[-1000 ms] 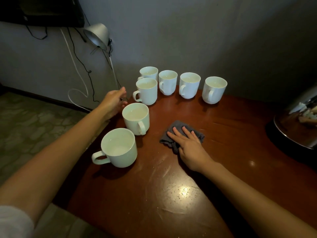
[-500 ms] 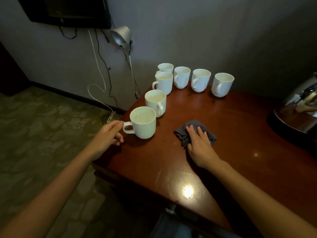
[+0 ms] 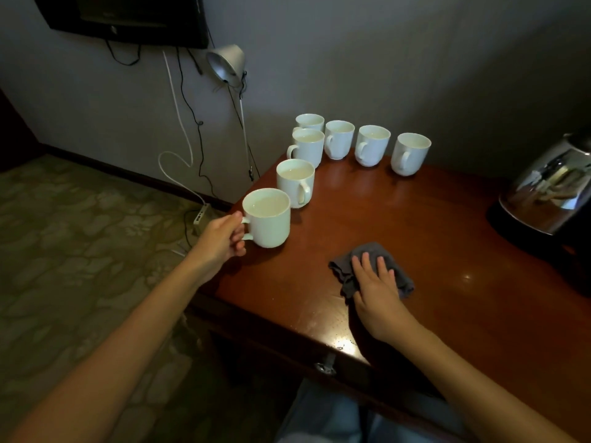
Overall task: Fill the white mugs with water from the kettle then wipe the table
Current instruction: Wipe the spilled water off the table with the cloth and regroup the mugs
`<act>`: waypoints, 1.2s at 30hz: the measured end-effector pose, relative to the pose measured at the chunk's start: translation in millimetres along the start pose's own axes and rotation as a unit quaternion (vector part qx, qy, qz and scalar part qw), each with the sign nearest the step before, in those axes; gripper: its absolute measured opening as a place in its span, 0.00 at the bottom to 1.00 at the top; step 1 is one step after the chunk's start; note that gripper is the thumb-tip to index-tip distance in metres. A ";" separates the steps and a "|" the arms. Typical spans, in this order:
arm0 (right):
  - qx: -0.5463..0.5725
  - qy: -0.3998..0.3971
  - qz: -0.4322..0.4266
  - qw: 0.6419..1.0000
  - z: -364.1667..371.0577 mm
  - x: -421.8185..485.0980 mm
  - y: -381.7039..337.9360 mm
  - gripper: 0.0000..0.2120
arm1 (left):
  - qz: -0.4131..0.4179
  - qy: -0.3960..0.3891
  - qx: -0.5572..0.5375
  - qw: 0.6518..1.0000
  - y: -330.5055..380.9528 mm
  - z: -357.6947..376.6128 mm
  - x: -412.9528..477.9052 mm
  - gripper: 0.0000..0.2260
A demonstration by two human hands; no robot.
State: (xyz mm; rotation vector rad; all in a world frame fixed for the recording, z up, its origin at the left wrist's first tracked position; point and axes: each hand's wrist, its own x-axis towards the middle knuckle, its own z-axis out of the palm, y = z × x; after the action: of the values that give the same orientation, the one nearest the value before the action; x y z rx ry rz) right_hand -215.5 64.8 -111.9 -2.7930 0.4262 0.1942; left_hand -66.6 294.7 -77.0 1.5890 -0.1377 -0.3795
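Observation:
Several white mugs filled with water stand on the dark wooden table (image 3: 399, 225), in a row along its left edge and another along the back. My left hand (image 3: 224, 238) grips the handle of the nearest mug (image 3: 268, 219) at the table's left edge. Behind it stands a second mug (image 3: 295, 182), then a third mug (image 3: 308, 147). My right hand (image 3: 377, 286) lies flat, fingers straight, on a crumpled grey cloth (image 3: 342, 273) near the table's middle. The shiny steel kettle (image 3: 553, 193) sits on its black base at the right edge.
A silver clip lamp (image 3: 225, 62) hangs on the wall above the table's back-left corner, with black and white cables trailing to a power strip (image 3: 201, 217) on the patterned floor. A dark screen (image 3: 128, 17) is mounted top left. A drawer pull (image 3: 324, 367) shows under the front edge.
My left hand came back from beside the second mug and took the nearest mug's handle. The camera pulled back from the table. My right hand stayed on the cloth.

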 end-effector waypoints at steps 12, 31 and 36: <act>0.055 -0.032 -0.057 0.996 29.8 106.3 -193.1 0.32 | 0.083 0.114 -0.078 0.987 39.8 -81.6 -64.3 0.24; -0.017 -0.036 -0.075 0.996 9.5 113.2 -125.7 0.31 | 0.075 0.156 -0.086 0.981 36.1 -84.0 -88.0 0.18; -0.017 -0.079 -0.239 0.968 39.8 79.1 -196.2 0.33 | 0.075 0.157 -0.091 0.980 41.0 -71.8 -93.7 0.17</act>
State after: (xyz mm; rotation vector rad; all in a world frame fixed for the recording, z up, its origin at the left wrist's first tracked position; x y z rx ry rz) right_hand -83.1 234.4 -108.6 -2.7856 -0.2922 0.3100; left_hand -125.1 389.9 -21.1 1.4277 0.0197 -0.0188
